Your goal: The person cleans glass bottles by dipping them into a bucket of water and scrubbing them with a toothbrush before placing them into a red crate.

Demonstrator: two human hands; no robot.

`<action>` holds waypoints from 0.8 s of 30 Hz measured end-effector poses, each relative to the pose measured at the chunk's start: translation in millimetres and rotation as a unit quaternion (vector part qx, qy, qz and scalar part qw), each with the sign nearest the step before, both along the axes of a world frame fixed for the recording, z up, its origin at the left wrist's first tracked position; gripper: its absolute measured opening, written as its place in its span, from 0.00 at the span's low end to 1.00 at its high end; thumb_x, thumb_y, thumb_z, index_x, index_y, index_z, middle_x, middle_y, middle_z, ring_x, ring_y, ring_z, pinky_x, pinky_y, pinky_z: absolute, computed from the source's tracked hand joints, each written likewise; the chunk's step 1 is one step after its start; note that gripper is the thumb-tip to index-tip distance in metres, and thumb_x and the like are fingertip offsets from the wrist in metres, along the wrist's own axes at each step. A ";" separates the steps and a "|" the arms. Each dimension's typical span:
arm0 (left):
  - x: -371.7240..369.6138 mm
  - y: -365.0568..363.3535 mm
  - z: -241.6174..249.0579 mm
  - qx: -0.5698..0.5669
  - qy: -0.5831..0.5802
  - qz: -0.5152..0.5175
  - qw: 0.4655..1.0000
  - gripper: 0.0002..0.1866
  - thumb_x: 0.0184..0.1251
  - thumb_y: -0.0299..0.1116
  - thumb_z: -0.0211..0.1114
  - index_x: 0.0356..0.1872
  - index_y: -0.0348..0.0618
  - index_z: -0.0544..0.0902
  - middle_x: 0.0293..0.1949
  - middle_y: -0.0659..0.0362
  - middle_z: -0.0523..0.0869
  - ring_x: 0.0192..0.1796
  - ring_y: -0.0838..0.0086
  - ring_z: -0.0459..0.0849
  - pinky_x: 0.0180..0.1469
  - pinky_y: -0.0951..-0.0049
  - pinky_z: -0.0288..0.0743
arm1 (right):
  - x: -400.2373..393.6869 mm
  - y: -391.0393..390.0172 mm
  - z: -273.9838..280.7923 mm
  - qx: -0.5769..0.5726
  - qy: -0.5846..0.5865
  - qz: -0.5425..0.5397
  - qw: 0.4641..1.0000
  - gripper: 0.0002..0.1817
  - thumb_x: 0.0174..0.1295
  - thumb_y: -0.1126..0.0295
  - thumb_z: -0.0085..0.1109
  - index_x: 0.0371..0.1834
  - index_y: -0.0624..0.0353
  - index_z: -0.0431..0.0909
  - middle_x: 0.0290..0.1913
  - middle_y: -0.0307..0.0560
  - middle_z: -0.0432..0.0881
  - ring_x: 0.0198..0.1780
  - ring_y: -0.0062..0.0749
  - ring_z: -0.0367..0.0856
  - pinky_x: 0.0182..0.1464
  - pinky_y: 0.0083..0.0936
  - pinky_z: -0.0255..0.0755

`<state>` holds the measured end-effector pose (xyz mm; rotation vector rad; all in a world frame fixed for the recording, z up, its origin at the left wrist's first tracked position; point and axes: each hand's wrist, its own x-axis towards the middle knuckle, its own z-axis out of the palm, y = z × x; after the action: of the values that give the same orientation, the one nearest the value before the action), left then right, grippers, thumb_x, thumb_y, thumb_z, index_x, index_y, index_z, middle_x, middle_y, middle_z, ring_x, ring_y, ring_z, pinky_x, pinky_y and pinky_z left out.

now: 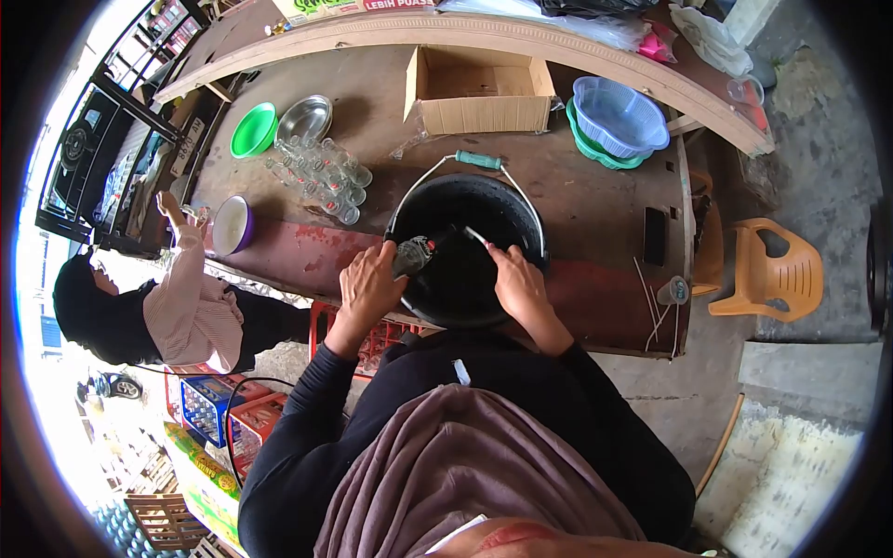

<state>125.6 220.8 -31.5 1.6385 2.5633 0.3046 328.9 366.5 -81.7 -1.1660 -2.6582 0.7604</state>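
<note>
Left hand (pixel 367 279) grips a glass bottle (pixel 411 258) jutting rightward over the black bucket (pixel 465 296).

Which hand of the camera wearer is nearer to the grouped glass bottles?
Left. The left hand holds another bottle at the left side of the bucket, near the glass bottles; the right hand is farther, at the bucket's right.

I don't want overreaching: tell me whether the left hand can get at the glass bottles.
Probably yes: the glass bottles look close to the left hand, with bare tabletop between, but it must first release the bottle it holds.
</note>
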 end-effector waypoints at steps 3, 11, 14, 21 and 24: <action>-3.1 -2.1 -1.7 0.027 0.019 -0.013 0.999 0.22 0.48 0.36 0.74 0.43 0.45 0.74 0.38 0.52 0.81 0.46 0.55 0.82 0.42 0.53 0.77 | 1.6 -12.7 15.5 0.027 0.116 0.047 0.992 0.28 0.61 0.81 0.50 0.66 0.53 0.73 0.43 0.53 0.75 0.37 0.52 0.83 0.39 0.44 0.79; -2.9 11.0 -0.6 -0.020 0.037 -0.027 0.999 0.20 0.46 0.36 0.77 0.41 0.47 0.79 0.37 0.54 0.81 0.45 0.57 0.83 0.44 0.56 0.78 | -12.0 7.3 -20.0 0.005 -0.019 0.012 1.000 0.25 0.64 0.80 0.49 0.66 0.54 0.73 0.46 0.56 0.77 0.38 0.56 0.84 0.39 0.45 0.79; -5.7 19.4 -8.7 -0.018 0.047 -0.047 0.998 0.21 0.45 0.36 0.77 0.40 0.46 0.79 0.37 0.54 0.82 0.47 0.57 0.82 0.45 0.56 0.78 | -15.1 -3.1 -8.0 0.016 0.104 0.062 0.992 0.25 0.65 0.79 0.50 0.67 0.51 0.73 0.45 0.56 0.77 0.39 0.56 0.84 0.41 0.46 0.79; -15.6 40.3 -24.6 -0.009 0.073 -0.116 0.990 0.20 0.45 0.35 0.76 0.39 0.44 0.79 0.36 0.54 0.82 0.47 0.56 0.82 0.46 0.55 0.78 | -18.5 9.1 -8.9 -0.005 -0.008 0.009 1.000 0.24 0.64 0.79 0.50 0.64 0.50 0.76 0.47 0.56 0.78 0.40 0.55 0.84 0.42 0.46 0.79; -13.5 45.8 -21.8 -0.012 0.048 -0.088 0.995 0.19 0.46 0.37 0.76 0.39 0.43 0.80 0.35 0.53 0.84 0.46 0.55 0.83 0.46 0.54 0.78 | -15.3 -7.9 4.4 0.015 0.136 0.081 0.987 0.26 0.61 0.79 0.50 0.66 0.55 0.72 0.46 0.55 0.76 0.39 0.53 0.85 0.41 0.43 0.80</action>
<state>112.1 266.6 -53.2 1.8982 2.4551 0.1856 313.6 358.6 -77.4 -0.7814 -2.5436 0.8346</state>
